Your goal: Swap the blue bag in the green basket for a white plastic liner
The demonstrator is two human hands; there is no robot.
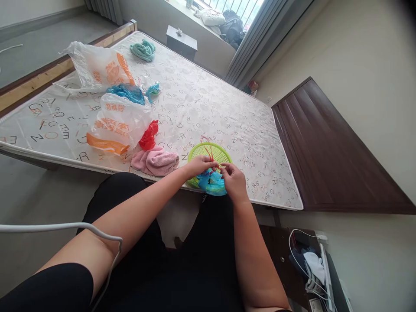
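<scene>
A green mesh basket stands near the front edge of the mattress. Over its near side is a blue plastic bag, with thin red string at its top. My left hand pinches the red string from the left. From the right, my right hand has thumb and forefinger closed on the string too, just above the blue bag. The fingertips of both hands are close together. What the blue bag contains is hard to make out.
Left of the basket on the mattress lie a pink towel, a red bag, white plastic bags, a blue bag and a green cloth. A white cable crosses my left arm.
</scene>
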